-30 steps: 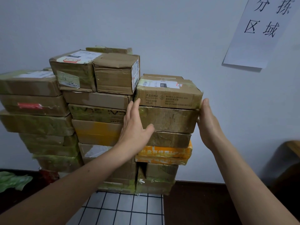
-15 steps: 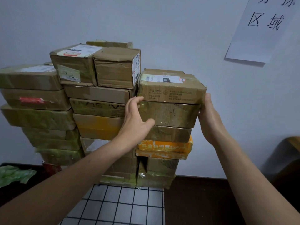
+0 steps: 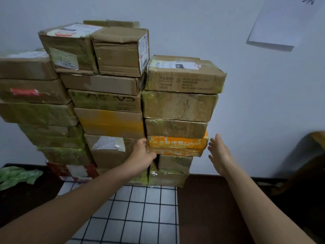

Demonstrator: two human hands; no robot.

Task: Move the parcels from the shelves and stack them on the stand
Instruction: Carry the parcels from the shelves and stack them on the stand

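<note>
Brown cardboard parcels stand in three columns against the white wall on a stand with a white grid-patterned top. The right column is topped by a labelled box; lower in it lies an orange parcel. My left hand rests against the left end of the orange parcel, thumb under its lower front edge, holding nothing. My right hand hovers open, fingers apart, just right of the orange parcel, not touching it.
A white paper sheet hangs on the wall at upper right. Green plastic lies on the dark floor at left. A dark brown object stands at the right edge.
Both hands have dropped from the sides of the upper boxes of the right column down to the level of the orange parcel. The view has tilted slightly downward.
</note>
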